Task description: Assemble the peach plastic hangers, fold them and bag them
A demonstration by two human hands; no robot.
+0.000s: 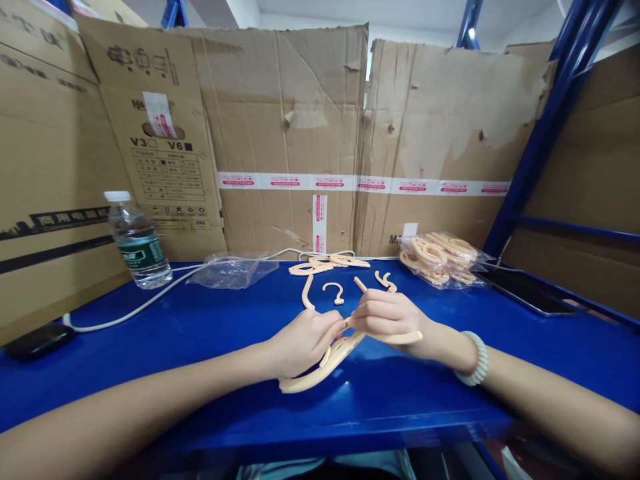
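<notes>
Close together over the middle of the blue table, my left hand (306, 341) and my right hand (389, 315) are both closed on a cream plastic hanger (314, 381). A curved arm of it extends below my left hand. Another cream piece (407, 338) sticks out under my right palm, and a straight end (360, 285) shows above the knuckles. My fingertips meet at the joint and hide most of it. Just beyond lie a loose hanger hook (339, 294), a curved hanger arm (307, 292) and a few small hanger parts (385, 281).
Several hanger pieces (325, 265) lie at the back beside a clear plastic bag (233, 272). A filled bag of hanger parts (440, 259) and a dark phone (527, 293) are at right. At left stand a water bottle (140, 243) and a black mouse-like object (40, 341). Cardboard (280, 140) walls the table (210, 327).
</notes>
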